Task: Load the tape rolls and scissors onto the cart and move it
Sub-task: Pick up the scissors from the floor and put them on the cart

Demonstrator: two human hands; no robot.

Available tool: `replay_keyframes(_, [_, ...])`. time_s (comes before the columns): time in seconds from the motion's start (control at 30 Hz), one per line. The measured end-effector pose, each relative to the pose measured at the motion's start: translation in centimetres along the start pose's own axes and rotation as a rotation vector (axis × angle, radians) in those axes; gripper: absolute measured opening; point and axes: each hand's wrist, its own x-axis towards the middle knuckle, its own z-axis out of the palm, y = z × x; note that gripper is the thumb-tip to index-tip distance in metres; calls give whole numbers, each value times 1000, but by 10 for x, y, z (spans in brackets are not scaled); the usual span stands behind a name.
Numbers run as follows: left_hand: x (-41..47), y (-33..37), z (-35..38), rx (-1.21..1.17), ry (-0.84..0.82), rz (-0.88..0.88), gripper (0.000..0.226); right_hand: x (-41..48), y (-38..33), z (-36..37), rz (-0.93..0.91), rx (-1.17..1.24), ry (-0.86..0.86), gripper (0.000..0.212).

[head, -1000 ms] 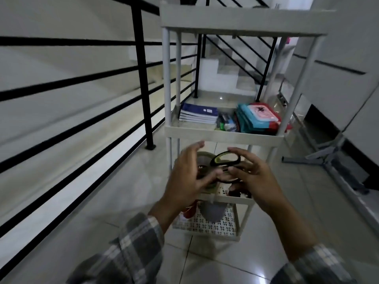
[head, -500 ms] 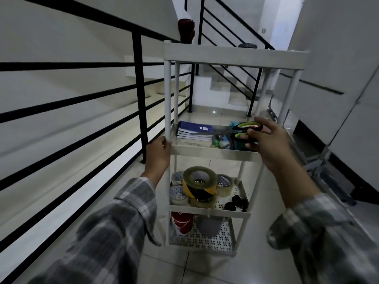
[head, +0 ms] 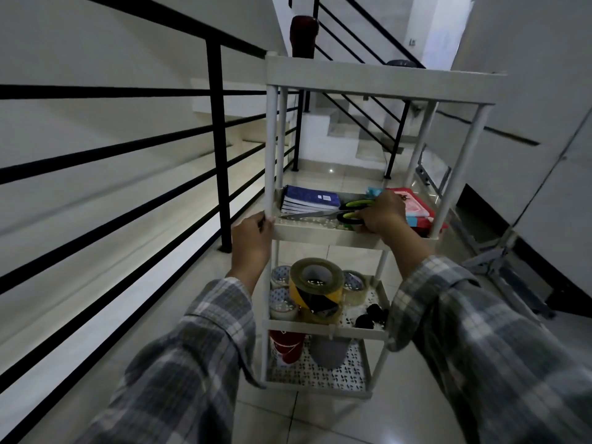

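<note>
Cart (head: 378,79) stands on tiled floor beside black railing (head: 217,145). Tape rolls (head: 315,290) sit on 3rd shelf. Scissors (head: 323,214) lie on 2nd shelf, handles in right hand (head: 381,213). Left hand (head: 253,241) grips cart's front-left post.

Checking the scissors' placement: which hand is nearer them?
Right. The right hand is on the scissors handles; the left hand grips the cart post at the blade end.

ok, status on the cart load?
Left hand grips the cart post. Right hand on the scissors, laid on the second shelf. Tape rolls sit one shelf below. Railing close on the left.
</note>
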Motion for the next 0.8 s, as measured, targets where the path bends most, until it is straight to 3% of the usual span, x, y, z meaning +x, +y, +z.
replay_keyframes(0.1, [0,-1,0,-16,0,-6,23,-5,0,4,-166,-356,63,34])
replay_keyframes(0.43, [1,-1,0,3,-1,-25,24,-8,13,17,-333,-543,178,31])
replay_keyframes(0.67, [-1,-1,0,13,2,-32,23,-10,27,24,-433,-493,136,22])
replay_keyframes(0.8, [-1,8,-4,9,-38,-88,23,-23,24,16,-410,-252,93,30])
